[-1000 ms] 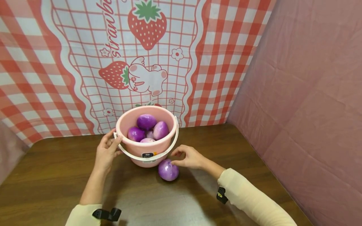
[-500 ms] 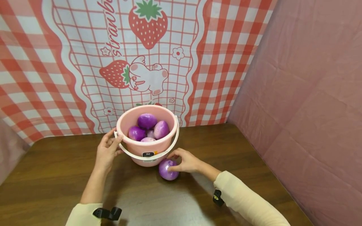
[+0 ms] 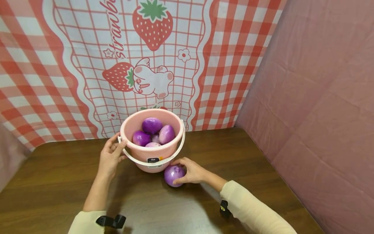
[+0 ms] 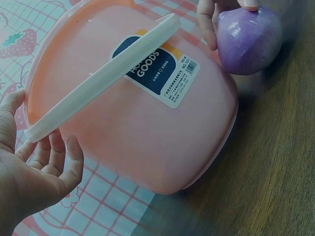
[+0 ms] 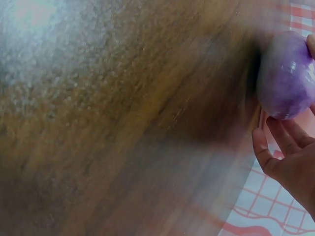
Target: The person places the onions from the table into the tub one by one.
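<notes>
A pink bucket (image 3: 137,153) with a white handle (image 3: 180,148) stands on the table, several purple onions (image 3: 152,125) inside it. My left hand (image 3: 108,160) grips its left side, thumb at the rim; in the left wrist view the fingers are by the handle's end (image 4: 44,129). Just right of the bucket's base is one more purple onion (image 3: 171,176), shiny and round. My right hand (image 3: 193,172) holds this onion between thumb and fingers, reaching in from the right. In the right wrist view, fingers curve under the onion (image 5: 285,78).
The brown wooden table (image 3: 233,156) extends to both sides and toward me. Behind the bucket hangs a red-and-white checked cloth (image 3: 228,81) with strawberry prints. A plain pink cloth (image 3: 315,97) forms the right side.
My right hand has come down and toward me, its thumb and fingers closing around the onion outside the bucket. My left hand and the bucket have stayed in place.
</notes>
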`<state>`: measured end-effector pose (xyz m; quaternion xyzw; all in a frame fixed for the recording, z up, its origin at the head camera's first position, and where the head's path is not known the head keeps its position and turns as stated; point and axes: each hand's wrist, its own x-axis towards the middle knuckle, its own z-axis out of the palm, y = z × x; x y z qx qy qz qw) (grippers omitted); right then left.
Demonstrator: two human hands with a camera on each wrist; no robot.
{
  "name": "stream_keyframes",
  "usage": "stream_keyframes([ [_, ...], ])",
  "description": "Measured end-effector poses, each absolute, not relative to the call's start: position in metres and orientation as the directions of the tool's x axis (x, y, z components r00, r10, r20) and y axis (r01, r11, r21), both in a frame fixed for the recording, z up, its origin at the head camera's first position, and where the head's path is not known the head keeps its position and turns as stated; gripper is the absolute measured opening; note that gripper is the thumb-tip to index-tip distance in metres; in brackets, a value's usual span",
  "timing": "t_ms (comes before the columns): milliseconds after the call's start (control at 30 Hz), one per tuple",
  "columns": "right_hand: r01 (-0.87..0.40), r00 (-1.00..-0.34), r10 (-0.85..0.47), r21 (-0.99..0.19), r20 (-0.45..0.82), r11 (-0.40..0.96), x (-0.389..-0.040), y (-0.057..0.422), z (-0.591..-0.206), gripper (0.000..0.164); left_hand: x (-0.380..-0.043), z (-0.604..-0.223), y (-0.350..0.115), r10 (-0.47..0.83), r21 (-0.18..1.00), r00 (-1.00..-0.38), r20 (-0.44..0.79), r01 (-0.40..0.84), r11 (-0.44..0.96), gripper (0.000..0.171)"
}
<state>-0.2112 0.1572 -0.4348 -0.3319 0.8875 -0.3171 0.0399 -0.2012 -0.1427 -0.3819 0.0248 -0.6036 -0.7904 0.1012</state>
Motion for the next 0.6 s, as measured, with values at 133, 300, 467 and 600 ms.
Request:
stream_keyframes([
  [133, -0.559, -0.778, -0.612, -0.601, 0.143, 0.571, -0.2099, 0.157, -0.4369, 0.063, -0.2004, -0.3818, -0.1428, -0.192, 0.959, -0.978, 0.083, 0.131, -0.251, 0.042],
  [300, -0.552, -0.781, -0.609, -0.611, 0.14, 0.567, -0.2093, 0.1578, -0.4384, 0.063, -0.2001, -0.3821, -0.1426, -0.192, 0.957, -0.978, 0.086, 0.134, -0.256, 0.041],
  [467, -0.555, -0.78, -0.607, -0.619, 0.154, 0.556, -0.2084, 0.1584, -0.4386, 0.062, -0.2006, -0.3821, -0.1425, -0.193, 0.959, -0.978, 0.082, 0.13, -0.25, 0.043],
  [600, -0.543, -0.788, -0.595, -0.631, 0.156, 0.554, -0.2075, 0.1595, -0.4387, 0.061, -0.2004, -0.3817, -0.1424, -0.195, 0.96, -0.978, 0.079, 0.128, -0.251, 0.044],
])
